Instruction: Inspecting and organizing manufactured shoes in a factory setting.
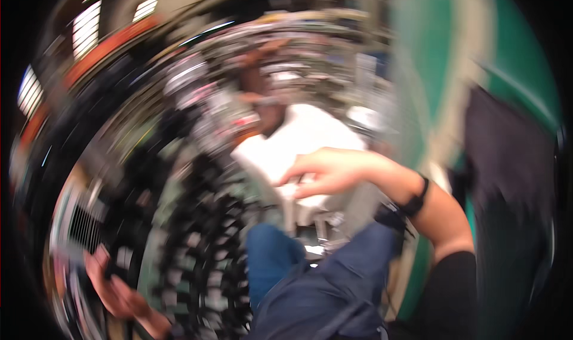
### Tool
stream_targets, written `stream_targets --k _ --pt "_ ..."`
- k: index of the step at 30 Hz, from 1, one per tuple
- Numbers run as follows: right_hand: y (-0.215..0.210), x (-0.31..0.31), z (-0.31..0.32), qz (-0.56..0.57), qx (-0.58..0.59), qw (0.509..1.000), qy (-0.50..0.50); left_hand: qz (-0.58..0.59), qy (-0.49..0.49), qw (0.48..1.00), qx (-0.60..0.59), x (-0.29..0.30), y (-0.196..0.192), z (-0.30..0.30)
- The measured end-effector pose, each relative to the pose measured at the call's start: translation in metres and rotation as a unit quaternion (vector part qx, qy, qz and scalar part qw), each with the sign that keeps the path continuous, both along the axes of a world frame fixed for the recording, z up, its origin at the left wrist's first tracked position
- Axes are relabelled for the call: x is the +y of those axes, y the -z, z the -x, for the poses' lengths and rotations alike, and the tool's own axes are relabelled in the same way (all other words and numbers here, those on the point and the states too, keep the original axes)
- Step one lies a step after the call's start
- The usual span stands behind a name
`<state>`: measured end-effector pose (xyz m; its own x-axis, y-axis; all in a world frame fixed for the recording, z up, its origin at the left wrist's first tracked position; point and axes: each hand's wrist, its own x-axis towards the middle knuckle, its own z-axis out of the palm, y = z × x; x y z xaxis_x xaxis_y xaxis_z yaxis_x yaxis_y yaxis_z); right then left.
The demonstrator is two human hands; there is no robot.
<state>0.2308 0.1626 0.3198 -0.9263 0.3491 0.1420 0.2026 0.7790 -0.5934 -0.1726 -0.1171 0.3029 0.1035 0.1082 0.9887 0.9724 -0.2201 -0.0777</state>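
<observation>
Motion blur smears most of the head view. My right hand (334, 170) reaches in from the right, over a white sheet-like thing (322, 128), perhaps cloth or paper. Its fingers stretch left and the thumb stands apart below them; I make out nothing held. Whether the fingertips touch the white thing I cannot tell. Low at the far left is my left hand (116, 289), raised beside a blurred greyish flat object (71, 250). The blur hides whether its fingers grip anything.
My knees in blue trousers (328, 280) are below the white thing. Many blurred black pieces (203, 256) lie to their left. A green surface with a beige edge (441, 95) curves along the right, with dark cloth (501, 143) over it. Blurred clutter (298, 48) fills the back.
</observation>
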Motion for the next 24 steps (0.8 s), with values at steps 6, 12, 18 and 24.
stream_targets --k 6,12,18,24 --pt "-0.036 -0.073 -0.236 0.108 -0.03 0.927 0.358 0.277 0.239 0.92 0.138 0.147 0.074 -0.114" --pt "-0.004 -0.316 -0.505 -0.079 0.317 0.491 0.808 0.377 0.309 0.844 0.225 0.183 0.102 -0.196" --pt "0.115 -0.474 -0.64 -0.156 0.089 0.154 0.972 0.439 0.262 0.824 0.243 0.198 0.093 -0.207" --pt "0.165 -0.535 -0.68 0.107 0.051 0.266 0.957 0.512 0.331 0.758 0.234 0.202 0.107 -0.236"
